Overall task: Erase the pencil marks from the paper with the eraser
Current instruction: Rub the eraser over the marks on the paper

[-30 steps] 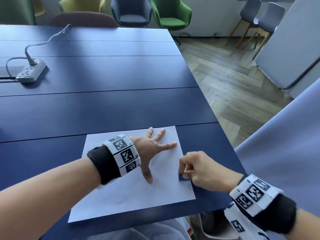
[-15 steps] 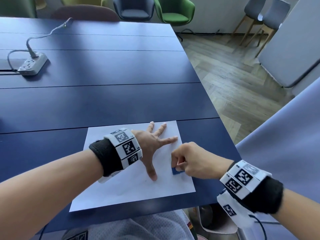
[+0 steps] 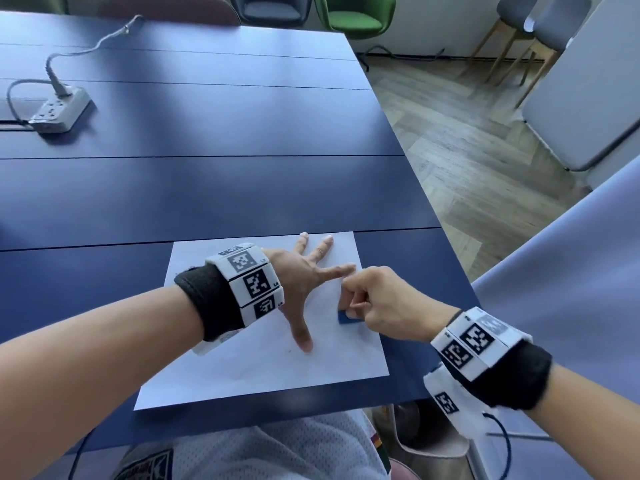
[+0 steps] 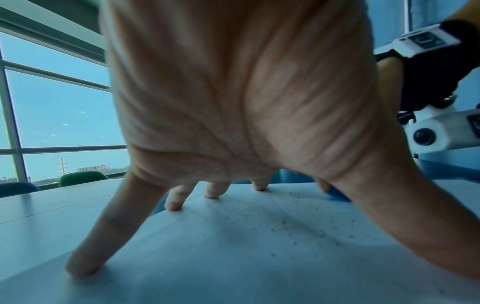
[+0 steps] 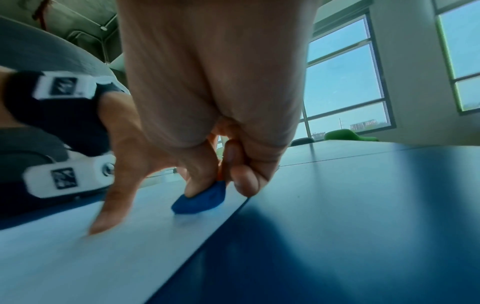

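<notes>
Pinching the blue eraser [image 3: 347,318] in my right hand [image 3: 384,304], I hide most of it under curled fingers; it touches the paper [image 3: 263,372] near its right edge, just right of my flat, splayed left hand [image 3: 300,278]. Pencil marks barely show.

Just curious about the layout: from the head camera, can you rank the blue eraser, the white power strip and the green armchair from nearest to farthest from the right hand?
1. Blue eraser: pinched in the right hand, on the white paper.
2. White power strip: far left on the blue table.
3. Green armchair: beyond the table's far end.
</notes>
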Action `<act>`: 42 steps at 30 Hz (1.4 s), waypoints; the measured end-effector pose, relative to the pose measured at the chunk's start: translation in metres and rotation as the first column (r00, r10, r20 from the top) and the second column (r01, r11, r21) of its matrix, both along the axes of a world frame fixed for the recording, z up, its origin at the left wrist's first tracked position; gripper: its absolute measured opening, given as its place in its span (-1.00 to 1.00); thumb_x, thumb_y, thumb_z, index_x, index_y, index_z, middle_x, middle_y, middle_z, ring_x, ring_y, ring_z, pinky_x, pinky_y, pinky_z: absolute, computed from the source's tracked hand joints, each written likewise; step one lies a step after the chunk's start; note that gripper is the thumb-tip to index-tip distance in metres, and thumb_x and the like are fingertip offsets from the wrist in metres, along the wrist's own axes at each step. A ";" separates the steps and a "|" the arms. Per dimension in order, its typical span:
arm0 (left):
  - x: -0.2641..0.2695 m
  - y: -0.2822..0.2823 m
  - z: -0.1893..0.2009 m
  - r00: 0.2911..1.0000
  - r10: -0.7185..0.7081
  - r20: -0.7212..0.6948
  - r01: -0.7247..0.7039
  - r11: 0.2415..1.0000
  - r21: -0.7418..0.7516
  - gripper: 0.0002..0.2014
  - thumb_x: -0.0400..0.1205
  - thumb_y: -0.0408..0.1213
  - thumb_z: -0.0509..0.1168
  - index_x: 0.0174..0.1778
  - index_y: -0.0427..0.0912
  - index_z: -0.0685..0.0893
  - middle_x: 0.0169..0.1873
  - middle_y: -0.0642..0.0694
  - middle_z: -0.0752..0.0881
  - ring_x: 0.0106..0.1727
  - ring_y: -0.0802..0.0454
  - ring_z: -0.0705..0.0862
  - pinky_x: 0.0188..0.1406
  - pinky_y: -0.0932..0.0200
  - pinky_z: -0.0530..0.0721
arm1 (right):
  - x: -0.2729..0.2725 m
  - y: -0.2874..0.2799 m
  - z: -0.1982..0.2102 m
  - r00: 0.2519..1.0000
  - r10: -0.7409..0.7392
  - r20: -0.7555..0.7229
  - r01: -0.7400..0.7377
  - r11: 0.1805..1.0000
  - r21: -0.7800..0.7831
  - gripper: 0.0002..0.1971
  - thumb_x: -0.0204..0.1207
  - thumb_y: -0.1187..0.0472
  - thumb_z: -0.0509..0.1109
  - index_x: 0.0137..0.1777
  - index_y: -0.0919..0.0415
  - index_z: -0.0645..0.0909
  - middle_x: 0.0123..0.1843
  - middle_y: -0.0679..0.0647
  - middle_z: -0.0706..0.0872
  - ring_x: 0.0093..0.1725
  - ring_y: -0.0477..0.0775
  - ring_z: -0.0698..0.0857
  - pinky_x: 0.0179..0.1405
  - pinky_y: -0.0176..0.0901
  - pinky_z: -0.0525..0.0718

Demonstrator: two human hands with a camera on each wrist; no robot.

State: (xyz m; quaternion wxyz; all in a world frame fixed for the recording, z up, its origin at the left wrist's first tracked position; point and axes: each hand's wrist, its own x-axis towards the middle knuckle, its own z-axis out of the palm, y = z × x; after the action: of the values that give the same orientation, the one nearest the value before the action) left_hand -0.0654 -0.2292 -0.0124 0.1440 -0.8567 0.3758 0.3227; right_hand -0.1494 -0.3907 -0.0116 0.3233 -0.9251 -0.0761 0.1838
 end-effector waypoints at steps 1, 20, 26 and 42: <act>0.000 0.000 0.000 1.000 0.003 0.002 -0.003 1.000 0.000 0.44 0.06 0.38 0.61 0.53 0.52 -0.44 0.62 0.02 -0.53 0.65 -0.27 -0.44 0.45 -0.44 0.40 | -0.007 -0.002 -0.001 1.000 0.016 -0.027 -0.017 1.000 -0.009 -0.78 0.42 0.46 0.39 -0.25 0.11 0.72 -0.27 0.01 0.71 -0.25 -0.01 0.69 -0.25 -0.19 0.69; 0.004 0.007 -0.006 1.000 -0.002 0.007 0.002 0.999 -0.043 0.54 0.00 0.41 0.61 0.57 0.33 -0.50 0.63 0.09 -0.50 0.67 -0.25 -0.41 0.38 -0.50 0.41 | 0.001 -0.005 0.004 0.995 0.058 -0.087 -0.064 0.995 -0.073 -0.77 0.44 0.44 0.39 -0.21 0.07 0.72 -0.25 0.05 0.74 -0.24 -0.04 0.71 -0.24 -0.22 0.72; 0.005 0.009 -0.004 1.000 -0.003 0.011 0.003 0.998 -0.069 0.62 -0.01 0.45 0.57 0.61 0.07 -0.54 0.65 0.11 -0.44 0.68 -0.19 -0.38 0.42 -0.33 0.46 | 0.042 -0.007 -0.003 0.988 -0.157 0.013 0.157 0.986 -0.045 -0.82 0.47 0.38 0.39 -0.20 0.07 0.69 -0.33 -0.07 0.63 -0.38 -0.16 0.59 -0.37 -0.39 0.47; 0.007 0.011 -0.007 1.000 -0.011 0.029 0.013 0.996 -0.087 0.63 -0.05 0.51 0.53 0.68 -0.05 -0.40 0.66 0.11 -0.43 0.68 -0.12 -0.39 0.51 -0.28 0.38 | 0.008 -0.007 0.003 0.996 -0.036 -0.078 0.029 0.996 -0.083 -0.89 0.47 0.33 0.42 -0.18 0.11 0.72 -0.39 -0.12 0.64 -0.45 -0.17 0.57 -0.40 -0.42 0.48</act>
State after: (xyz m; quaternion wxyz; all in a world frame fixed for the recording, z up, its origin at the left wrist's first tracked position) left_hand -0.0588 -0.2183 -0.0194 0.1138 -0.8643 0.3926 0.2930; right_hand -0.1416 -0.3976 -0.0089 0.2907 -0.9307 -0.0405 0.2183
